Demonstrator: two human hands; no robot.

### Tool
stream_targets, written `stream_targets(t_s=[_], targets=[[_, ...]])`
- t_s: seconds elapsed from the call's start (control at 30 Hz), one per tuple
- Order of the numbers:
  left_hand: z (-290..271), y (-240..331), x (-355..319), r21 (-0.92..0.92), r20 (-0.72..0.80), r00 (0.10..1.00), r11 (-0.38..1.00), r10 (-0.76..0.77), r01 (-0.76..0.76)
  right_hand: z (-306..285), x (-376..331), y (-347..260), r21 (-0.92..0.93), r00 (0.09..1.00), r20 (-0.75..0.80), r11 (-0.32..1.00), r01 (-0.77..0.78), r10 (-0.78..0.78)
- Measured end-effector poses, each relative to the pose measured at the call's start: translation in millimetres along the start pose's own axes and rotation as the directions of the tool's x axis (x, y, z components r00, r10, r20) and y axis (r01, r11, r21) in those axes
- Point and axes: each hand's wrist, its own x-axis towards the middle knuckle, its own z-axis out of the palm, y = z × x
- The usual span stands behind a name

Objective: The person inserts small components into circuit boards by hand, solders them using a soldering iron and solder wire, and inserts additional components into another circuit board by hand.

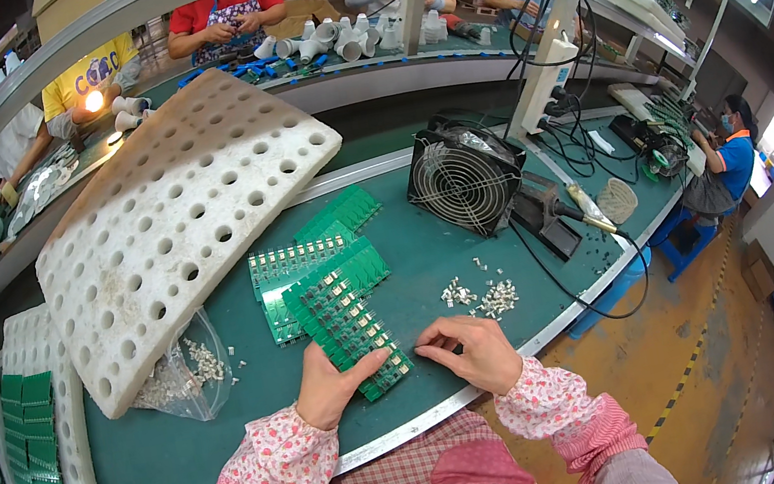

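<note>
My left hand [331,385] grips the near end of a green circuit board panel [330,314], its thumb lying on top of the board. Small white and metal parts stand in rows along that panel. Just right of its near corner is my right hand [475,352], thumb and forefinger pinched together; whatever lies between those fingertips is too small to make out. More green circuit boards [278,305] lie stacked under and behind the held one. Beyond my right hand, small white connectors [497,298] are scattered in a loose pile on the green bench top [266,433].
A large white foam board with holes [187,193] leans at left, over a clear bag of white connectors [195,369]. Green boards [32,430] stand in foam at far left. A black fan [463,179], a soldering iron stand [545,217] and cables are at right. Several people work beyond.
</note>
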Motion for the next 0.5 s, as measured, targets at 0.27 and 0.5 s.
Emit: stream_targets(t_s=[0.27, 0.5], targets=[[1.2, 2.8, -0.3, 0.001, -0.015, 1.000, 1.000, -0.005, 0.005, 16.1, -5.0, 5.6, 0.382, 0.982, -0.032, 0.910, -0.160, 0.186], [1.6, 5.2, -0.6, 0.003, -0.027, 0.999, 0.999, 0.042, -0.042, 24.0, 2.3, -4.8, 0.729, 0.964, 0.061, 0.648, -0.220, 0.259]])
